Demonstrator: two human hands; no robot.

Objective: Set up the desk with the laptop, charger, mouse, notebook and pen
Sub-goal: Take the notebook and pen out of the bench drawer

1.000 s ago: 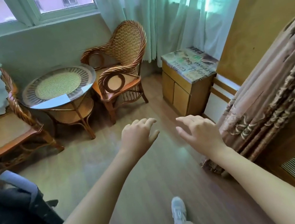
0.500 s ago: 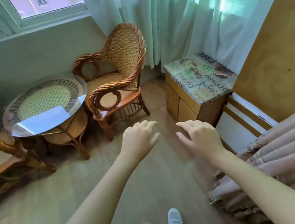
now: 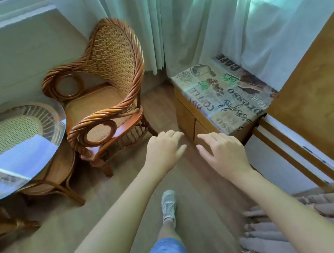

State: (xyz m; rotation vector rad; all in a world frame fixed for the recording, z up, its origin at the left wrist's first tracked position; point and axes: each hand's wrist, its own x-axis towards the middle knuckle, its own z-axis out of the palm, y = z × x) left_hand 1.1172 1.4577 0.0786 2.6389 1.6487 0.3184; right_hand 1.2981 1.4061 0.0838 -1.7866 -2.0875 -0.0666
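Note:
No laptop, charger, mouse, notebook or pen shows in the head view. My left hand (image 3: 166, 149) and my right hand (image 3: 223, 152) are stretched out in front of me above the wooden floor, side by side and a little apart. Both have loosely bent fingers and hold nothing. They hover just short of a low wooden cabinet (image 3: 188, 117) whose top is covered with a coffee-print cloth (image 3: 225, 94). My foot in a grey sneaker (image 3: 168, 206) is stepping forward below the hands.
A wicker armchair (image 3: 107, 104) stands left of the cabinet, and a round glass-topped rattan table (image 3: 14, 145) sits at the far left. Pale curtains (image 3: 199, 14) hang behind. A wooden panel (image 3: 318, 94) rises on the right, with folded brownish drapery (image 3: 303, 220) at lower right.
The view has moved forward and to the right: the cabinet and armchair are closer, the left bench and dark object have left the frame. Both hands stay held out, empty.

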